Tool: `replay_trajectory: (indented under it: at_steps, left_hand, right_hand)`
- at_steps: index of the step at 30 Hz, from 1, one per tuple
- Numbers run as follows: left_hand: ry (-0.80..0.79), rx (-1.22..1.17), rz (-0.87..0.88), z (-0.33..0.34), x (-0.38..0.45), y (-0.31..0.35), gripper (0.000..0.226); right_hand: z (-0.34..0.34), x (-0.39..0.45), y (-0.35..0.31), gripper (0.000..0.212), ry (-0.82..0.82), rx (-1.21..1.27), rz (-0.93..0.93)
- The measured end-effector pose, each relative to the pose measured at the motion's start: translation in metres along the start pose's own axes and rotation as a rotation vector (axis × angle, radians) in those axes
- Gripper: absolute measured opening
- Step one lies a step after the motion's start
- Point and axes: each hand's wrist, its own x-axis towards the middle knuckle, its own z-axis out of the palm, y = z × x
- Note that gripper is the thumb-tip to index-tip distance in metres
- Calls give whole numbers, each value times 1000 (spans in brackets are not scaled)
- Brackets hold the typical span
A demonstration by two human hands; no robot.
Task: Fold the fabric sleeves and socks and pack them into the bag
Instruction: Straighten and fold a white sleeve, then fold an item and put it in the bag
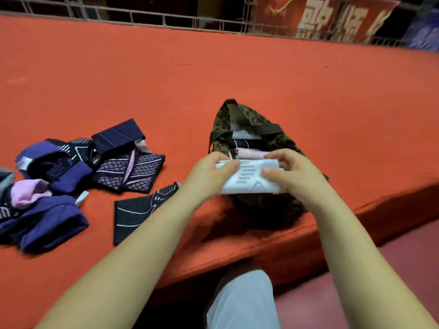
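Note:
A folded white sleeve [248, 179] with grey stripes is held over the open mouth of a leopard-print bag [240, 117]. My left hand [211, 173] pinches its left end and my right hand [288, 172] grips its right end. Inside the bag lie folded pieces: a pink one [250, 153], a dark one and a white one. To the left, a flat black sleeve [135, 211] with pale lines lies on the red mat. Beyond it sits a heap of purple, navy and pink sleeves and socks [59, 176].
The red mat [237, 72] stretches far back to a metal railing [147, 16]. Its front edge drops off near my knee [242, 300]. Red banners [332, 17] hang at the back right. A darker red floor [408, 257] lies to the right.

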Motion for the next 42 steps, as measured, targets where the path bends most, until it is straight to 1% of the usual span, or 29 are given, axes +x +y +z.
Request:
replay_trajectory:
  at_steps: [1, 3, 4, 5, 6, 8, 9, 11, 12, 13, 14, 16, 18, 19, 20, 21, 23, 24, 25, 26, 27, 28, 30, 31, 32, 33, 34, 37, 42]
  left_hand:
    - [-11, -24, 8, 6, 12, 7, 16]
    - [-71, -17, -8, 21, 34, 14, 43]
    - [-105, 35, -14, 27, 41, 13, 55]
    - [-132, 114, -10, 32, 46, 11, 61]
    - [-148, 216, 9, 37, 48, 8, 61]
    - [-190, 464, 100, 46, 47, -1, 55]
    - [-243, 605, 144, 50, 44, -5, 50]
    - [-401, 808, 180, 57, 37, -13, 46]
    - [-454, 825, 160, 59, 33, -16, 47]
    - [-469, 802, 133, 59, 31, -18, 48]
    - [-462, 762, 122, 58, 29, -20, 48]
    - [-417, 709, 165, 53, 27, -21, 49]
    - [-307, 626, 239, 39, 19, -25, 51]
    - [-236, 528, 251, 29, 12, -27, 50]
    - [-164, 426, 241, 17, 3, -32, 44]
    - [-100, 348, 209, 5, -6, -38, 34]
    - [24, 295, 151, -23, -25, -52, 13]
    - [72, 307, 128, -35, -33, -60, 9]
    - [95, 333, 104, -48, -39, -69, 7]
    - [86, 378, 79, -60, -45, -81, 2]
    - [60, 433, 43, -72, -52, -95, 7]
    - [17, 498, -5, -88, -60, -113, 22]
    - [-75, 603, -74, -114, -76, -143, 63]
    - [-110, 613, -87, -126, -83, -157, 81]
    - [-137, 601, -102, -136, -90, -170, 93]
    - [-163, 588, -115, -142, -94, -178, 99]
    - [-189, 587, -111, -146, -95, -182, 98]
    - [-209, 589, -48, -151, -93, -182, 77]
    - [-107, 561, 83, -151, -92, -192, 50]
  right_hand:
    - [-12, 14, 0, 27, 30, 8, 13]
    - [-34, 41, 5, 14, 67, 41, 89]
    - [-41, 52, 11, 7, 63, 6, 149]
    - [-46, 62, 20, 4, 33, -99, 212]
    - [-50, 72, 31, 7, -23, -258, 278]
    - [-53, 82, 53, 15, -156, -549, 371]
    - [-53, 85, 62, 20, -190, -600, 406]
    - [-51, 88, 67, 28, -181, -583, 435]
    - [-49, 87, 63, 29, -172, -616, 423]
    - [-46, 86, 59, 28, -157, -688, 400]
    - [-43, 84, 54, 27, -122, -770, 366]
    - [-36, 77, 44, 28, 15, -875, 273]
    - [-28, 67, 35, 32, 133, -844, 158]
    - [-24, 61, 30, 34, 169, -795, 85]
    - [-17, 54, 24, 35, 188, -746, 7]
    - [-9, 47, 19, 34, 197, -708, -77]
    - [17, 32, 8, 32, 169, -677, -246]
    - [30, 26, 6, 30, 127, -668, -323]
    - [45, 20, 6, 29, 54, -658, -385]
    - [60, 15, 6, 29, -48, -658, -424]
    - [75, 12, 9, 30, -162, -672, -444]
    - [92, 9, 11, 32, -270, -687, -456]
    - [121, 3, 20, 35, -420, -665, -414]
    - [134, 1, 23, 36, -460, -639, -387]
    - [147, -1, 25, 38, -483, -624, -375]
    - [159, -3, 27, 39, -490, -631, -371]
    - [169, -5, 29, 40, -483, -659, -373]
    - [193, -13, 31, 46, -414, -775, -372]
    - [213, -28, 28, 53, -329, -926, -390]
